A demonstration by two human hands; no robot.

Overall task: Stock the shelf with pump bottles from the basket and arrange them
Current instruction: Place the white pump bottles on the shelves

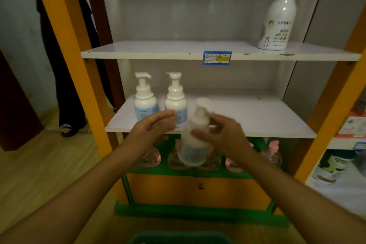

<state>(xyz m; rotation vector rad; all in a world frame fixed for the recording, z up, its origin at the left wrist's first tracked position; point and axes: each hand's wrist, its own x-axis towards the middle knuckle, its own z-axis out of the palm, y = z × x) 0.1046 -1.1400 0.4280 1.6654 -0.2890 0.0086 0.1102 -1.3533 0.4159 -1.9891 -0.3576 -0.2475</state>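
Middle white shelf board [257,117], left end: two white plastic pump bottles with pale blue labels stand upright, just beside each other, the leftmost bottle [145,99] near the orange upright and the second bottle [175,98] to its right. Both nozzles point roughly left. Everything right of them on this board is bare.

Left hand [153,125]: open, fingers together and extended, not gripping anything. It hovers at the shelf's front edge, in front of the second bottle's label; whether it touches that bottle I cannot tell.

Centre: a third white pump bottle with blue label [195,136], blurred, tilted slightly, sits in front of the shelf edge and is not yet set down. Right hand [221,134] has its fingers clamped round this bottle's neck and shoulder.

Upper shelf, far right: one taller white bottle with green and orange print [277,20], upright, alone (a different product, by the look of it). A blue and yellow price tag [217,58] is fixed on that shelf's front edge.

Below: pink, clear bottles [272,154] on the lowest tier, blurred. Bottom edge of frame: the rim of a green plastic basket [178,238]; its contents are out of view.

Progress, as judged: two bottles placed, a third about to go in beside them. How many remain in the basket cannot be told. Nozzle alignment looks like the tidying still to come.
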